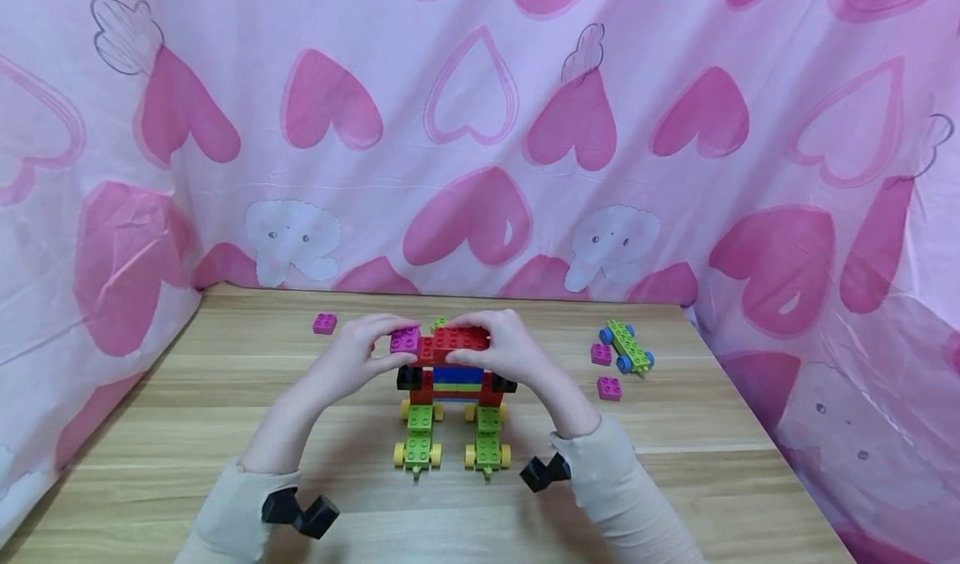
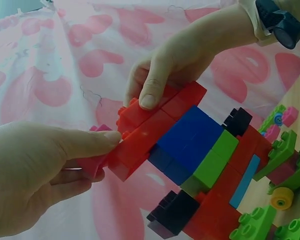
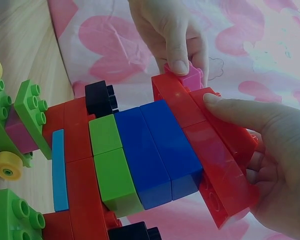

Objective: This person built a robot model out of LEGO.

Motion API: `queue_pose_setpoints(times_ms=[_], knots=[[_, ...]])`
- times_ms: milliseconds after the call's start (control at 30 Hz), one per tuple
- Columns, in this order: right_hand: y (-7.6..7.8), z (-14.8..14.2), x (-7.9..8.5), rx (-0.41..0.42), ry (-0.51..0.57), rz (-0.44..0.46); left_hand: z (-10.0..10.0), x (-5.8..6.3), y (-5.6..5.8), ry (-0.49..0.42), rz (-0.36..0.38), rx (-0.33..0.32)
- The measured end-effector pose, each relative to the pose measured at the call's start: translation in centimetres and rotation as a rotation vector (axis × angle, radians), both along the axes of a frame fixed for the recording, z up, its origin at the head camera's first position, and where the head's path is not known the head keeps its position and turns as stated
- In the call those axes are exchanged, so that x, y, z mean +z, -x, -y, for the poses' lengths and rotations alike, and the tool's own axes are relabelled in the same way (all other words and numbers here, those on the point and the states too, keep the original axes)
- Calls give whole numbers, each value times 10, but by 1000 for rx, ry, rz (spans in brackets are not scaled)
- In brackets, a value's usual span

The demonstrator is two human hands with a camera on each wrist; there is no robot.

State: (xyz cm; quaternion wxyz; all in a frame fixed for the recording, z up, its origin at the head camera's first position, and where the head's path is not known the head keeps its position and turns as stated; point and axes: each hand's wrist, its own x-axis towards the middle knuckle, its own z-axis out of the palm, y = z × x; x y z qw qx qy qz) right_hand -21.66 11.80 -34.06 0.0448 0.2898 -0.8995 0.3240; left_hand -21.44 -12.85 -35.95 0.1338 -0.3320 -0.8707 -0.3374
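A tall toy-brick build stands on the table, with blue bricks [image 3: 142, 150], light green bricks [image 3: 110, 170] and black bricks [image 2: 174, 212] in its body. Across its top runs a layer of red bricks [image 2: 145, 142]. My left hand [image 1: 356, 356] pinches a magenta brick [image 1: 405, 341] between thumb and fingers, at the left end of that red top. On the other end, my right hand [image 1: 506, 347] grips the upper red brick [image 3: 225, 125], thumb on the near face and fingers behind. Green wheeled bases [image 1: 418, 443] with yellow wheels carry the build.
Another magenta brick [image 1: 325, 323] lies at the back left of the wooden table [image 1: 150, 431]. To the right sit a green car base [image 1: 628, 346] with blue wheels and two loose magenta bricks, one of them nearer me [image 1: 609, 388]. A pink heart-patterned curtain [image 1: 465, 131] surrounds the table.
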Motion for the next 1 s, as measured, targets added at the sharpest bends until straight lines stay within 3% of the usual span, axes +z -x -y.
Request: queue_pose_setpoints(times_ms=[533,1000], knots=[[-2,2,-1,2,14,10,0,10,2,95,88,0],[-1,0,-2,5,23,-3,-2,12,5,130,83,-4]])
